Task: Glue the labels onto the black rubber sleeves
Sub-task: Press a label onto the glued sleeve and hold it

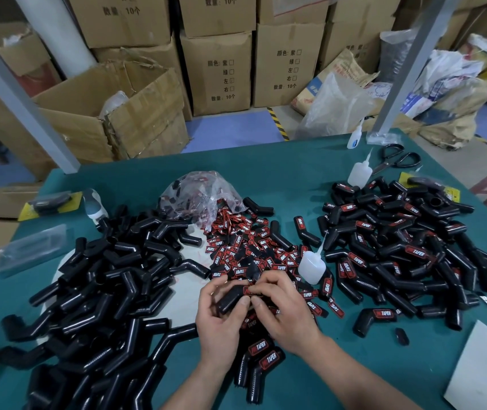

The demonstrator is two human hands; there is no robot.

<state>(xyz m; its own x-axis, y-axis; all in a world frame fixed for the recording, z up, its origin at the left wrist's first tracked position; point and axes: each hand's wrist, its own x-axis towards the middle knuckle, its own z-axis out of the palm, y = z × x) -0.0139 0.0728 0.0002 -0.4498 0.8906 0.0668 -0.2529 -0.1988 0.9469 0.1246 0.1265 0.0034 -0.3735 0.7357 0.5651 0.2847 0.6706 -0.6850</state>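
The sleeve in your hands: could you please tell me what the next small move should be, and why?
Probably press the label flat against the sleeve, since the left hand grips the sleeve and the right hand pinches the label onto it.

The tabletop [280, 179] is teal green, and the glue bottle [311, 266] on it is translucent white. Left of the bottle, the rubber sleeves [112, 279] are plain glossy black. Right of it, the labelled sleeves [399, 247] are black with red patches. Just left of the bottle, the labels [251, 250] are red and black with white "TAPER" lettering. In front of it, one sleeve [230, 300] is black. Far behind the bottle, the scissors [390, 164] have black handles. The cardboard boxes [221, 72] are brown with dark print. The floor [236, 128] is blue with a yellow-and-black striped line [277, 122].
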